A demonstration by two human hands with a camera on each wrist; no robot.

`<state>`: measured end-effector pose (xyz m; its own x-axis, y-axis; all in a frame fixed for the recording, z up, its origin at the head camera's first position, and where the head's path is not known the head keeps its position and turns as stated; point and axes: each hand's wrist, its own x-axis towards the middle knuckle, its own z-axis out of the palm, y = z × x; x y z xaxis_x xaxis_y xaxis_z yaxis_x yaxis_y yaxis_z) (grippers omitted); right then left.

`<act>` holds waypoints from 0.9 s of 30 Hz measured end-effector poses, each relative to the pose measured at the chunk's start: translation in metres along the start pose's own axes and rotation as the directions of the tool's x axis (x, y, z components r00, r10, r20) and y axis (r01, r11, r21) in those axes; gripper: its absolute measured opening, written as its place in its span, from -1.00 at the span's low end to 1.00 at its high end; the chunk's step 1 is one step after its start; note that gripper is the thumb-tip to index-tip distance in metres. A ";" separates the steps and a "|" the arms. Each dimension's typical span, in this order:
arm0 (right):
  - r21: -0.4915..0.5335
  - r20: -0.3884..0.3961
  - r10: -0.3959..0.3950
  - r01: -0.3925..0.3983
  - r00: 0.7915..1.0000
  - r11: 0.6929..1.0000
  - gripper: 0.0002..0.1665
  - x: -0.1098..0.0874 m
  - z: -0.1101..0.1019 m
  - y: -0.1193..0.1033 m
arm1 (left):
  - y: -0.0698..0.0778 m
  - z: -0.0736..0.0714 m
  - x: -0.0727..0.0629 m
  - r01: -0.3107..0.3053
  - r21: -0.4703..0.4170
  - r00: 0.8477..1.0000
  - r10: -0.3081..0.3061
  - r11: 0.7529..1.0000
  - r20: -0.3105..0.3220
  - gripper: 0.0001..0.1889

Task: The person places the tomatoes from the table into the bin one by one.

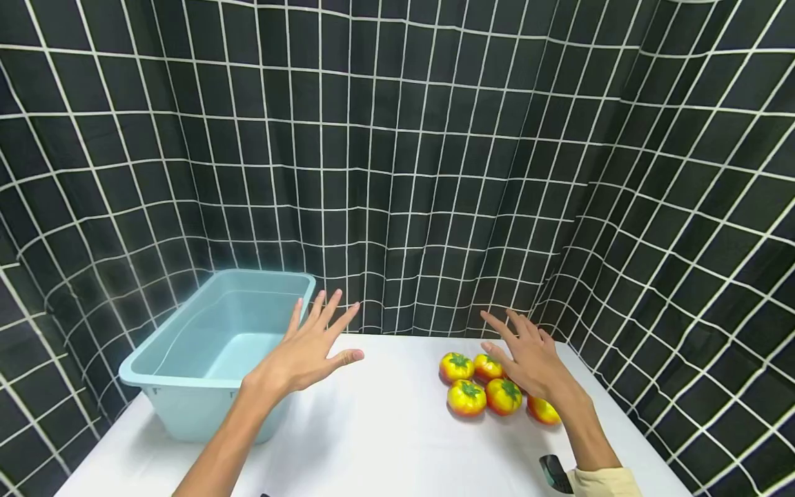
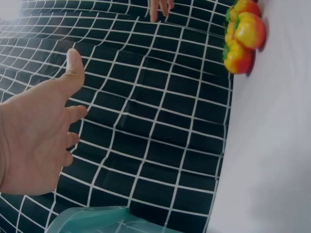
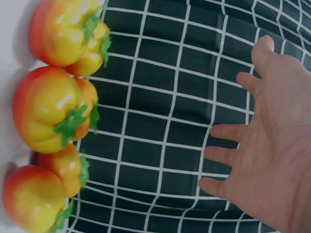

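My left hand (image 1: 304, 352) is raised with its fingers spread, overlapping the right rim of a light blue plastic basin (image 1: 186, 381) in the head view. It holds nothing. My right hand (image 1: 531, 355), also holding nothing, hovers with spread fingers over several glossy yellow-and-red fruits (image 1: 466, 398) with green leafy tops, like persimmons. In the head view this hand hides part of the group. The right wrist view shows the fruits (image 3: 46, 109) sitting close together on the white surface, apart from the fingers.
A white tabletop (image 1: 385, 428) lies under everything, with the basin at its left and the fruits at its right. Dark cloth with a white grid (image 1: 404, 172) hangs behind and along both sides. A small dark device (image 1: 555, 473) sits by the right wrist, at the sleeve (image 1: 605, 482).
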<state>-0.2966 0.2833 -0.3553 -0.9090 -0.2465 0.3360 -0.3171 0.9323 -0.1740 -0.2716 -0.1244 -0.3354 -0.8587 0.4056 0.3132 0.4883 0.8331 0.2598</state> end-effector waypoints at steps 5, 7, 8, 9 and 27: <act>-0.005 0.033 0.040 -0.040 0.999 0.999 -0.15 0.000 0.013 0.012 | -0.001 -0.002 -0.008 0.009 -0.001 1.000 -0.009 1.000 -0.019 -0.12; -0.019 0.051 0.061 -0.060 0.997 0.998 -0.12 0.000 0.023 0.018 | -0.001 -0.004 -0.013 0.014 0.004 1.000 -0.014 1.000 -0.027 -0.12; -0.028 0.064 0.072 -0.070 0.995 0.997 -0.10 0.000 0.029 0.020 | -0.002 -0.005 -0.016 0.014 0.008 0.999 -0.014 1.000 -0.031 -0.11; -0.037 0.079 0.082 -0.080 0.993 0.996 -0.08 0.000 0.034 0.023 | -0.003 -0.007 -0.020 0.016 0.011 0.999 -0.015 1.000 -0.035 -0.12; -0.071 0.230 0.201 -0.190 0.952 0.979 -0.08 0.002 0.092 0.040 | -0.046 -0.040 -0.078 0.106 0.043 0.994 -0.104 0.993 -0.037 -0.15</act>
<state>-0.3362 0.2961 -0.4463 -0.9915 -0.1082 0.0721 -0.1191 0.9785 -0.1684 -0.2208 -0.2098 -0.3355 -0.8985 0.3021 0.3184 0.3875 0.8866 0.2524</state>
